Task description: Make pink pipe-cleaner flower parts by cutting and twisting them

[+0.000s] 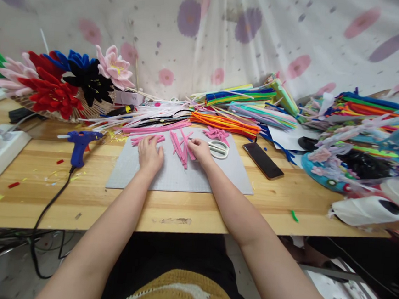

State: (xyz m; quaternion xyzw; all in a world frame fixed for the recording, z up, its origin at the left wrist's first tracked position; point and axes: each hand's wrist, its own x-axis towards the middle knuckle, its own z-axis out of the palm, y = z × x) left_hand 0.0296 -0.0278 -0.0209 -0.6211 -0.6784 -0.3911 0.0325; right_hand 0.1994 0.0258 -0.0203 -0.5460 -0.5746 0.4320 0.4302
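Note:
My left hand (149, 155) rests on the left part of a grey cutting mat (169, 179), its fingers laid over short pink pipe cleaner pieces (159, 138) and its thumb apart. Closed in a pinch, my right hand (201, 150) holds a pink pipe cleaner piece (188, 138) near the middle of the mat. Between the hands lie bent pink pipe cleaners (179, 149) in a V-shaped bunch. White-handled scissors (219, 150) sit just right of my right hand, their blades partly hidden by it. Behind them is a pink looped pipe cleaner shape (216, 134).
A blue glue gun (79, 147) with a black cord stands left of the mat. To the right lies a black phone (263, 160). Bundles of orange (225, 123) and other coloured pipe cleaners line the back. Fuzzy flowers (55, 94) fill the back left; a white roll (365, 211) lies far right.

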